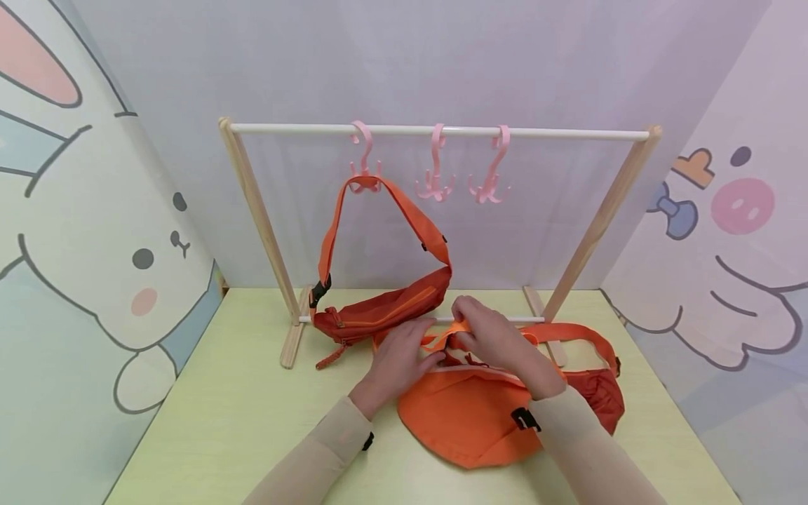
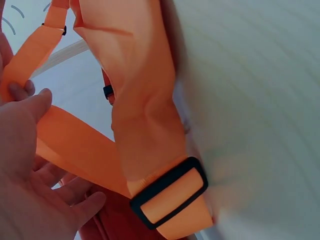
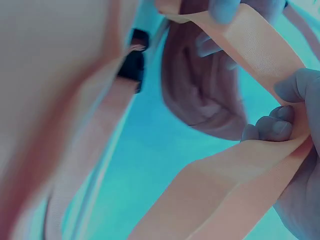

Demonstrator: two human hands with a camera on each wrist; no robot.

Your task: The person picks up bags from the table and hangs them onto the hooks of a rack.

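A bright orange waist bag [image 1: 463, 417] lies on the table below both hands. My left hand [image 1: 398, 358] holds its orange strap [image 2: 80, 145], which runs between thumb and fingers. The right hand [image 1: 489, 337] pinches the same strap a little further right, its fingers curled round the webbing in the right wrist view. A black slide buckle [image 2: 170, 192] sits on the strap close to the left hand. Behind the left hand, a red-orange waist bag [image 1: 385, 308] hangs by its strap from a pink hook [image 1: 365, 158], its underside low near the tabletop.
A wooden-ended rack with a white rail [image 1: 284, 129] stands at the back. Two more pink hooks [image 1: 435, 168] hang on it, the other pink hook [image 1: 492, 172] being rightmost. Another dark red bag [image 1: 600, 396] lies by the right forearm, its strap beside the rack's right foot.
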